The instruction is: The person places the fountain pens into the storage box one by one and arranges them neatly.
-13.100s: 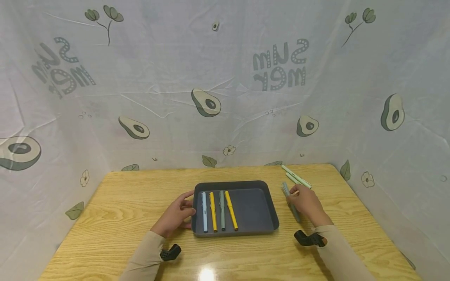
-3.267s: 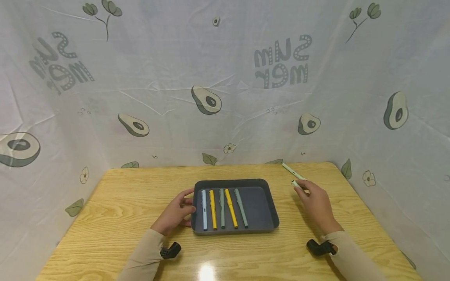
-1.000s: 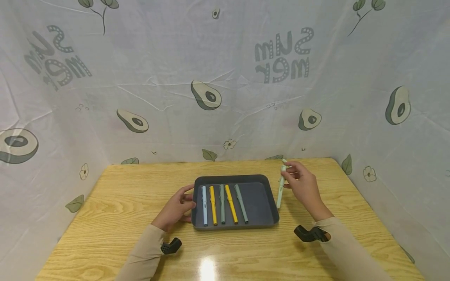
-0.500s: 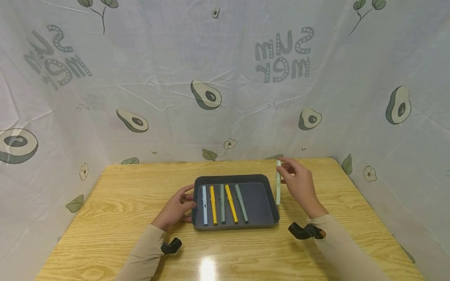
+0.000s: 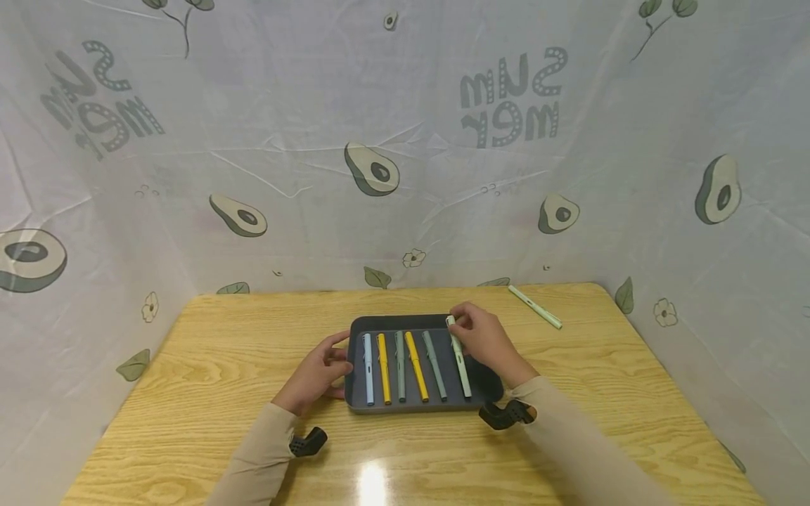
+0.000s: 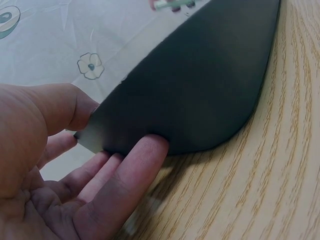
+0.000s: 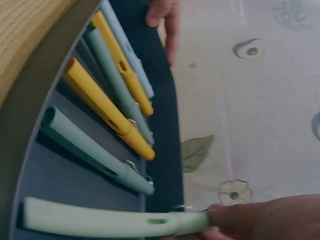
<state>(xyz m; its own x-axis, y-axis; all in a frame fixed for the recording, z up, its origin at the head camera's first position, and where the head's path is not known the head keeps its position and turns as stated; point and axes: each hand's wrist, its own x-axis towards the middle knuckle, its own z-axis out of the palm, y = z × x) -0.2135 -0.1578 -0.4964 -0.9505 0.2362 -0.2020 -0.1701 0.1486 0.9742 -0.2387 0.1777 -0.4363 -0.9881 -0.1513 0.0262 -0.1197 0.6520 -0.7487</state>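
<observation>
My right hand (image 5: 486, 339) pinches the capped end of a pale green pen (image 5: 461, 365) over the right part of the dark grey tray (image 5: 418, 407). The right wrist view shows this pen (image 7: 100, 220) close up, beside a grey-green pen (image 7: 85, 145). Left of it in the tray lie a light blue pen (image 5: 369, 372), two yellow pens (image 5: 384, 372) and two grey-green pens (image 5: 401, 372), roughly side by side. My left hand (image 5: 318, 376) holds the tray's left side, with the thumb at the rim and fingers against the outer wall (image 6: 190, 95).
Another pale green pen (image 5: 535, 307) lies slantwise on the wooden table (image 5: 253, 337), at the back right. A patterned white curtain (image 5: 304, 232) stands behind the table and along both sides.
My right hand has carried the pale green pen leftward from beside the tray to inside it, uncovering the pen at the back right. My left hand stays on the tray.
</observation>
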